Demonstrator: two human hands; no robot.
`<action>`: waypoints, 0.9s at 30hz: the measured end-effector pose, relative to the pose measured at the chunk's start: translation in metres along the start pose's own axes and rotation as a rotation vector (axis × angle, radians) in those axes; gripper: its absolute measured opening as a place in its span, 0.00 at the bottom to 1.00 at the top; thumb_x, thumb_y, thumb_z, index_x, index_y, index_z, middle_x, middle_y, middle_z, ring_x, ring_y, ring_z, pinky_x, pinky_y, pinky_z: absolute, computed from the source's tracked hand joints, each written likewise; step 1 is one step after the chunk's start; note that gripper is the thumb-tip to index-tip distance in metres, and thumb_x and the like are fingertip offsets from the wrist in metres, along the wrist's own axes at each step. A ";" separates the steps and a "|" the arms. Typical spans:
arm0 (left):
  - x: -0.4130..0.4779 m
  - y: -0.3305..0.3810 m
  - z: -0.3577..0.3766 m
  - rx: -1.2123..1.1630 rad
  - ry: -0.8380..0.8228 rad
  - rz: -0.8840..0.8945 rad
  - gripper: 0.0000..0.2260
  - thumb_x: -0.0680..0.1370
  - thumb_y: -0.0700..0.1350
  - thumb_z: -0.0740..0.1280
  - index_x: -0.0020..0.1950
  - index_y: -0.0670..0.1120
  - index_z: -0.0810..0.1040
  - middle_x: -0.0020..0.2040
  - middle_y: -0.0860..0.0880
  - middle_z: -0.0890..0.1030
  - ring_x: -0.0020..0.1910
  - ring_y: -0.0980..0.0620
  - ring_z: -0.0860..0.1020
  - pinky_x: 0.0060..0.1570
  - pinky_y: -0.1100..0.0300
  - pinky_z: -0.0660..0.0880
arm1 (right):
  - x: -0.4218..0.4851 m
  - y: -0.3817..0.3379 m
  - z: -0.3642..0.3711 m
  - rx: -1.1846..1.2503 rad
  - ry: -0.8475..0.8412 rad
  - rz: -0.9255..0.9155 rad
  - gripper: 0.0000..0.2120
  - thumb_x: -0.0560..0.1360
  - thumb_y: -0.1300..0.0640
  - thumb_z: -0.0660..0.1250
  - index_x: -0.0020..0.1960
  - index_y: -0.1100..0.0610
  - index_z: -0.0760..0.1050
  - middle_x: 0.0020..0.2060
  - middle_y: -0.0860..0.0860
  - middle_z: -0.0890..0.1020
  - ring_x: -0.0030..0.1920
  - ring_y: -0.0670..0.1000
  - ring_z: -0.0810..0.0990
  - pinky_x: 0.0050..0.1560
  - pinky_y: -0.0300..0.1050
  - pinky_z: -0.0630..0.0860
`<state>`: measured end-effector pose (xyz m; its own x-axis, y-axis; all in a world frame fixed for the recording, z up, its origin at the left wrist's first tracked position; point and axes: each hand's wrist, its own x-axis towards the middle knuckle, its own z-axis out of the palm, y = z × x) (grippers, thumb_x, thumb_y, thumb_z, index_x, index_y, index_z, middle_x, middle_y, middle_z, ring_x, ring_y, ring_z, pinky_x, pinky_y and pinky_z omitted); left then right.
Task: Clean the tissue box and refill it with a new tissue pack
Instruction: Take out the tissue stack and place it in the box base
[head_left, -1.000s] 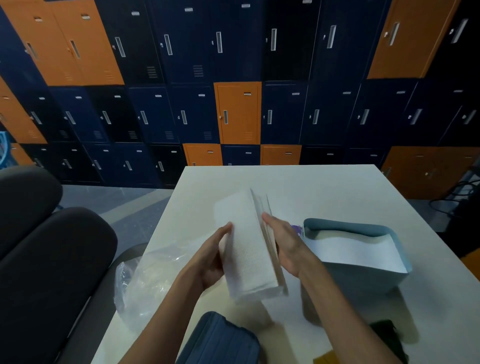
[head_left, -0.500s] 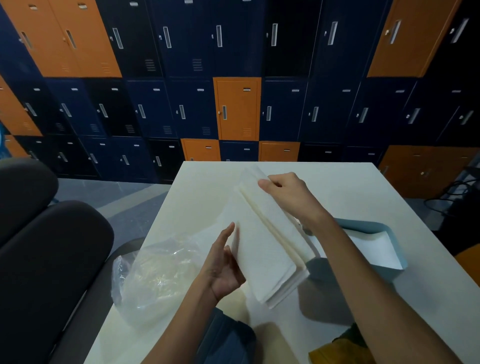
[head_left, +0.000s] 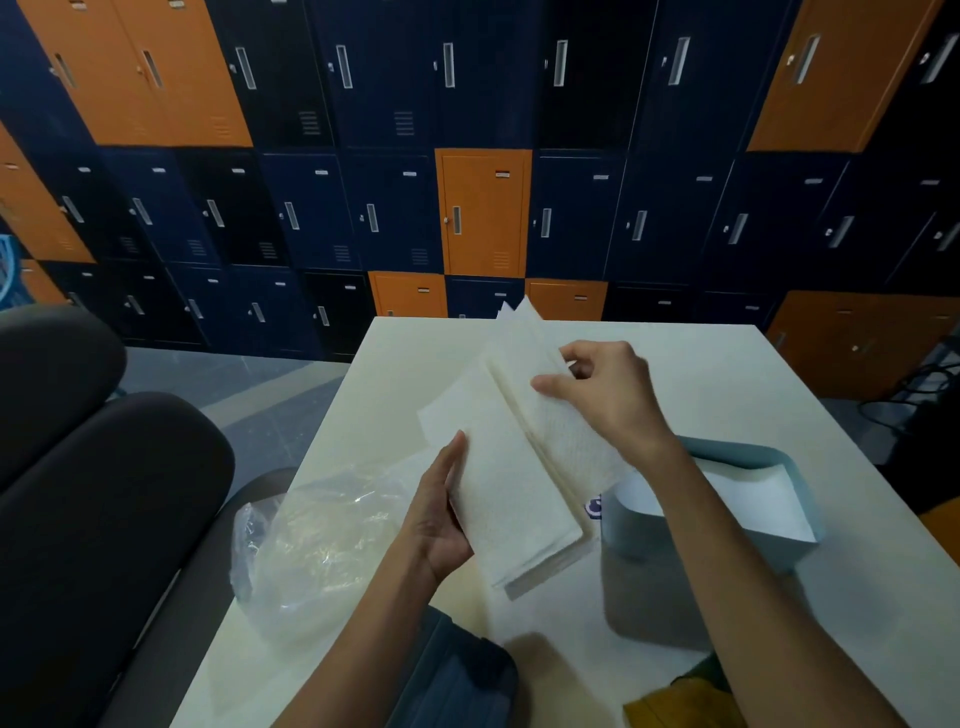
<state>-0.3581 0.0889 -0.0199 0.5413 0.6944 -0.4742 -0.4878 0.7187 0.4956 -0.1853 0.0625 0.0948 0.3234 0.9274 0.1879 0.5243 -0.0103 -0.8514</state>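
The left grip clasped the tissue stack above the middle of the table, thumb on top, while the right grip pinched its upper sheets. The open tissue box stood just beside it, toward the right edge.

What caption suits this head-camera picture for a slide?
Left hand holds a white tissue stack while right hand pinches its top sheets, open blue tissue box alongside.
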 end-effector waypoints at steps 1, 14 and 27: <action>0.000 -0.001 -0.001 -0.001 0.019 0.002 0.18 0.64 0.54 0.79 0.48 0.43 0.86 0.52 0.43 0.84 0.49 0.44 0.84 0.44 0.47 0.80 | 0.001 -0.005 -0.004 -0.012 0.027 -0.040 0.12 0.71 0.56 0.74 0.53 0.57 0.81 0.42 0.48 0.83 0.38 0.42 0.81 0.33 0.27 0.74; -0.004 0.002 0.002 -0.139 -0.300 -0.031 0.43 0.64 0.73 0.70 0.67 0.41 0.76 0.68 0.39 0.74 0.67 0.36 0.72 0.62 0.40 0.71 | -0.005 0.012 0.020 -0.095 -0.100 0.108 0.16 0.73 0.54 0.72 0.60 0.56 0.77 0.42 0.48 0.80 0.37 0.43 0.77 0.33 0.31 0.69; -0.010 0.020 0.000 0.196 0.037 0.200 0.11 0.67 0.45 0.76 0.46 0.42 0.85 0.48 0.42 0.84 0.47 0.43 0.83 0.49 0.45 0.80 | -0.037 0.055 0.025 0.120 -0.584 0.241 0.15 0.68 0.54 0.76 0.53 0.54 0.79 0.43 0.46 0.85 0.43 0.44 0.84 0.48 0.43 0.81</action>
<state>-0.3734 0.0968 -0.0051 0.4204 0.8250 -0.3777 -0.4384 0.5492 0.7115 -0.1879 0.0372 0.0292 -0.0789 0.9555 -0.2841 0.3881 -0.2331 -0.8916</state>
